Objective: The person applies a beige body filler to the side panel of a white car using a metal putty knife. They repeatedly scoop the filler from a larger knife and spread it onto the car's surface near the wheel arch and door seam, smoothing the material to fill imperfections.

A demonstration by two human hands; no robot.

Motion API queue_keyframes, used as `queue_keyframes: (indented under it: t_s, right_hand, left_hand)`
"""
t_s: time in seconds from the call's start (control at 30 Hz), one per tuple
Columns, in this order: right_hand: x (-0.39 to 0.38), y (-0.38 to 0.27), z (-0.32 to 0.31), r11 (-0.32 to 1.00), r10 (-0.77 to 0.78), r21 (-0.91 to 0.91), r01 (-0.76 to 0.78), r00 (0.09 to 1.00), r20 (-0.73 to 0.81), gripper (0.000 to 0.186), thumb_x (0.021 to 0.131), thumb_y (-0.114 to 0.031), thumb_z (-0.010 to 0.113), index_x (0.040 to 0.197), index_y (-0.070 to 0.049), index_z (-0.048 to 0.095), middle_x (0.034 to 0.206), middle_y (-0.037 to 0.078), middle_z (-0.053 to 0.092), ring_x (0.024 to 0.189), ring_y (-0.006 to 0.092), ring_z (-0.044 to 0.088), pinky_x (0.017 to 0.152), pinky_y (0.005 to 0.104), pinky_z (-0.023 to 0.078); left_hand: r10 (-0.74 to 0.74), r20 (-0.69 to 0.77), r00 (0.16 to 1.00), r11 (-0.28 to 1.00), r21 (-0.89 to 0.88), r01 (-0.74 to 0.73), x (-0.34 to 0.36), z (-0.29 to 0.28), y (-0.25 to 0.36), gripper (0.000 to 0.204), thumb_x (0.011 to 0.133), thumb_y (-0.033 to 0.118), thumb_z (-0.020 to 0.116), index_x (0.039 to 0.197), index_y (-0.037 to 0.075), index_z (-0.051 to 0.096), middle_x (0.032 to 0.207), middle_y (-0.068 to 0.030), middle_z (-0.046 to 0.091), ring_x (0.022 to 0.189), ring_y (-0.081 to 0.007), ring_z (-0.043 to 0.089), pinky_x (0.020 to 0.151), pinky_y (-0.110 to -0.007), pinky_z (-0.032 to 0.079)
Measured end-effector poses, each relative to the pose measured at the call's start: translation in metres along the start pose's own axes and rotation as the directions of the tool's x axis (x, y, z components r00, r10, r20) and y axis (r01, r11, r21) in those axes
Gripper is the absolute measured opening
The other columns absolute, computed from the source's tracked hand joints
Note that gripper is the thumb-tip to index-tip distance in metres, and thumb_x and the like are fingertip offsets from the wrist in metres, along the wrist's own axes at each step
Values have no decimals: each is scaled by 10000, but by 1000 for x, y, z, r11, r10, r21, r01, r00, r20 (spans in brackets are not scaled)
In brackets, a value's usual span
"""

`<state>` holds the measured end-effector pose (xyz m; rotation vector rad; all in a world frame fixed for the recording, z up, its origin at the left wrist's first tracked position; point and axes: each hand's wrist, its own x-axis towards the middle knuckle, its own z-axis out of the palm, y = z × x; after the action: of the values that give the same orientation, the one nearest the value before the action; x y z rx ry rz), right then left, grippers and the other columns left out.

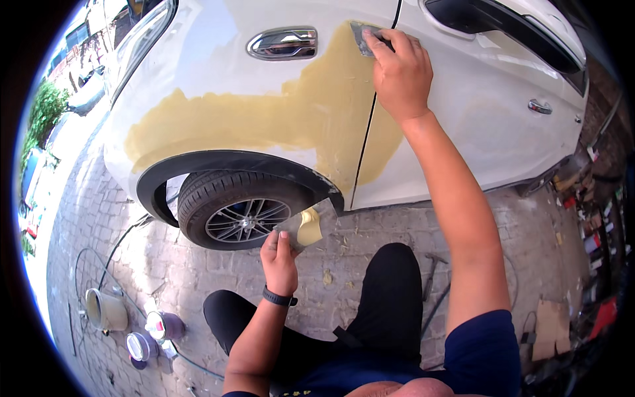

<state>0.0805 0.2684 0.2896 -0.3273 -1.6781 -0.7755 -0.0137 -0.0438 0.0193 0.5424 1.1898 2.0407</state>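
Note:
My right hand (405,73) is closed around a grey putty spreader (361,38), its blade laid against the white car's side panel near the door gap. Yellowish body filler (264,119) covers a broad patch of the fender (198,59), above the wheel arch, and crosses the gap onto the door (463,132). Lower down, my left hand (281,264) grips a flat metal plate (291,231) by its edge. A lump of pale yellow filler (309,227) sits on that plate, which is tilted in front of the tyre's right side. A dark band is on my left wrist.
The front wheel (245,212) and its black arch trim (218,157) stand just beyond the plate. A bucket (107,311) and paint cans (164,325) are on the paving at left, among hoses. At right lie a hammer-like tool (432,272), cardboard (551,329) and clutter.

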Motion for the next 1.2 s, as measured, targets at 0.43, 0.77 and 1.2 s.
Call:
queue_keyframes:
  t_s: [0.43,0.77,1.2]
  right_hand:
    - [-26,-24,-25,994,10,111,-14,999,34,326,865,-17,706,1137,-149,827,1053,7,722,984,263,700,861,417,550]
    - [-17,-11,1,999,13,52,-16,999,51,342,850,-28,737,1146,-169,832,1055,-4,716,987,269,689,817,402,540]
    - [-111,-77,-16,988,37,144,-58,989,143,295,878,-82,734,1137,-193,822,1058,-21,732,1050,249,711,888,410,536]
  left_hand:
    - [11,31,999,1000,-15,-11,3,-9,-7,230,1151,233,535,1146,35,652,1103,-32,732,998,-124,715,887,-327,595]
    - [20,10,1000,1000,15,-20,-1,-2,3,249,1158,223,512,1121,19,649,1091,-43,719,981,-124,707,880,-327,602]
    - [42,-33,999,999,3,-42,-4,-6,13,252,1162,214,506,1193,16,659,1143,-43,733,998,-130,715,910,-342,601]
